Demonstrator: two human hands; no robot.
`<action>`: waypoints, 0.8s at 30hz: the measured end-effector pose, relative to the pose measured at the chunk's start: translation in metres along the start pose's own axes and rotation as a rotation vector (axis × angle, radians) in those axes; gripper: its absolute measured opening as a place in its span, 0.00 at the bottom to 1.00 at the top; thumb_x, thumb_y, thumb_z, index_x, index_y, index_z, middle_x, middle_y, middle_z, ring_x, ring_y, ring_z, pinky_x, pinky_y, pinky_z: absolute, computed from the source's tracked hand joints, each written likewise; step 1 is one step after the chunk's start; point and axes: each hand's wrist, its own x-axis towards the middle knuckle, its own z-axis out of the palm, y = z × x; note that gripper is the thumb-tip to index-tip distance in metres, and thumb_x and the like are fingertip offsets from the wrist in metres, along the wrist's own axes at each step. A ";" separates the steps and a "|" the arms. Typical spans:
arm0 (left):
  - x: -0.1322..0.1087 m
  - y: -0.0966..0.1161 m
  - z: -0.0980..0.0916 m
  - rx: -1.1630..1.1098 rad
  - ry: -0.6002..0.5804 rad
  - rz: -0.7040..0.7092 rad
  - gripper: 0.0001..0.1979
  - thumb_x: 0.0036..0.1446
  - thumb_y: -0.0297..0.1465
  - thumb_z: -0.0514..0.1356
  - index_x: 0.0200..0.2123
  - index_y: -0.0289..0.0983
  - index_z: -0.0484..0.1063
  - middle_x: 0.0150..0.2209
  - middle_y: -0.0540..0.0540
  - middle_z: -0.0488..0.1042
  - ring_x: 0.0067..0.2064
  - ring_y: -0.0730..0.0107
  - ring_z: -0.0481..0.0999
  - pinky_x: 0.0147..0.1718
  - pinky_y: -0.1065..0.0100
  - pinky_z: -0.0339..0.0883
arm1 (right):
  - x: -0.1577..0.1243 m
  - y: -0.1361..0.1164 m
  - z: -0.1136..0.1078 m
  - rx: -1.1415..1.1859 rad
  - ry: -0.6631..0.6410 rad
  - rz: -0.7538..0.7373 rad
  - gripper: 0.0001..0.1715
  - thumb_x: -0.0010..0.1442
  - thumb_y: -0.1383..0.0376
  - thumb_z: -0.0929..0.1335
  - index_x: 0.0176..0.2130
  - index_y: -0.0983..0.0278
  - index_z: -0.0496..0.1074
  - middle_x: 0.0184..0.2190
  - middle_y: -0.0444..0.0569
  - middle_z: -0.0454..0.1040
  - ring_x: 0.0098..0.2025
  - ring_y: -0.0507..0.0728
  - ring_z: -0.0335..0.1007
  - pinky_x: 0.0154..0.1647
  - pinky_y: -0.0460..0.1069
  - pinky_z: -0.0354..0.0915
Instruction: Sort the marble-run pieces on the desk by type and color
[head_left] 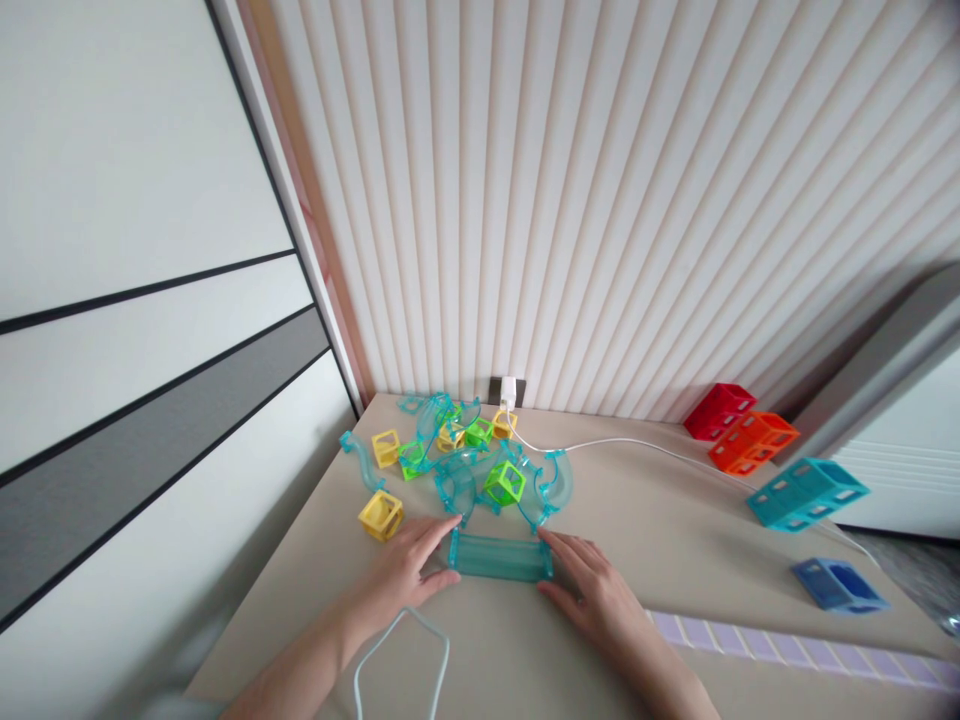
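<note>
A straight translucent teal track piece (501,558) lies crosswise on the table between my hands. My left hand (409,560) grips its left end, with the index finger at the far corner and the thumb at the near one. At the right end, my right hand (589,580) holds it in the same way between fingers and thumb. Just beyond is a pile of curved teal track pieces (456,482), with a green open cube frame (504,483) among them. A yellow cube frame (382,515) sits close to my left hand.
A red block (718,411), an orange block (752,443), a teal block (808,494) and a blue block (840,585) stand at the right. A white cable (622,440) runs from a charger (508,392) by the ribbed wall. A lilac strip (802,650) lies front right.
</note>
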 end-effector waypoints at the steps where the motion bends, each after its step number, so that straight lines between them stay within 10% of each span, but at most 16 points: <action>1: 0.000 0.000 0.000 0.005 0.000 0.000 0.32 0.61 0.38 0.66 0.66 0.48 0.62 0.51 0.44 0.79 0.47 0.61 0.79 0.51 0.60 0.75 | 0.000 0.001 0.001 0.004 0.001 -0.001 0.30 0.67 0.61 0.69 0.66 0.58 0.65 0.57 0.56 0.76 0.56 0.64 0.75 0.59 0.60 0.71; 14: -0.005 0.004 -0.013 -0.038 -0.033 -0.019 0.39 0.59 0.41 0.68 0.69 0.47 0.56 0.58 0.42 0.75 0.51 0.60 0.79 0.52 0.60 0.75 | -0.005 0.004 0.004 -0.089 0.086 -0.042 0.36 0.67 0.57 0.70 0.69 0.54 0.60 0.62 0.54 0.73 0.58 0.64 0.74 0.57 0.58 0.73; 21: -0.002 0.028 -0.067 0.094 0.390 0.179 0.12 0.67 0.26 0.54 0.49 0.40 0.73 0.41 0.44 0.80 0.43 0.66 0.80 0.45 0.67 0.75 | -0.006 -0.007 -0.011 -0.072 0.166 -0.087 0.25 0.70 0.60 0.67 0.65 0.53 0.65 0.59 0.52 0.75 0.58 0.62 0.74 0.57 0.55 0.72; 24: 0.027 0.029 -0.088 0.166 0.509 0.051 0.08 0.68 0.28 0.54 0.46 0.39 0.72 0.41 0.44 0.78 0.45 0.64 0.79 0.47 0.65 0.74 | -0.004 -0.012 -0.016 -0.036 0.214 -0.103 0.21 0.70 0.63 0.66 0.62 0.54 0.67 0.56 0.51 0.76 0.56 0.61 0.75 0.56 0.54 0.73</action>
